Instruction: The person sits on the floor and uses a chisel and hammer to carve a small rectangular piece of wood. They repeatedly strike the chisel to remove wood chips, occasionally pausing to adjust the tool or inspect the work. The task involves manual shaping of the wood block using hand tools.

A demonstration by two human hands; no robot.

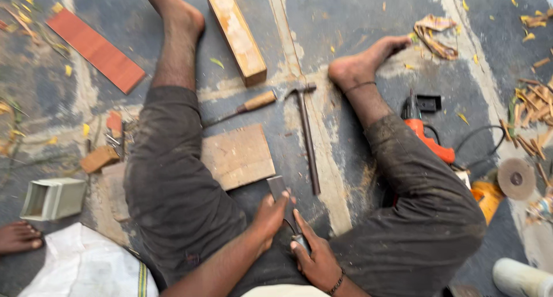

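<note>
Both hands meet low in the middle of the frame, between the knees: the left hand [269, 216] is wrapped around the upper part of a flat metal chisel [278, 187], and the right hand [317, 262] is closed on its lower end, so the blade sticks up just above the fingers. Right next to it, a bit higher, lies a square wooden board [239, 156]. A hammer [308, 139] lies just right of the board, with a wooden-handled tool [245, 108] above. Long wooden block [235, 32] sits at top centre, an orange drill [426, 137] on the right, and a reddish plank [95, 48] in the upper left.
</note>
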